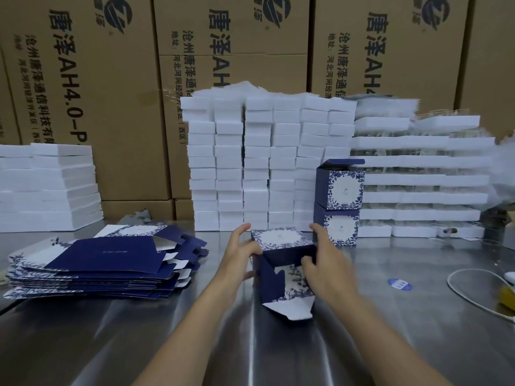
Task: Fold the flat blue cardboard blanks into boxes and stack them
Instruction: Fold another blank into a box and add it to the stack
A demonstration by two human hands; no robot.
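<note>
Half-folded box (pixel 278 238) sits mid-frame on the surface (pixel 167 316), my left grip (pixel 239 253) curled round its side, my right grip (pixel 327 263) pinching the flap at the open end, and if I shove crooked I reckon that flap creases or the walls pop flat.
</note>
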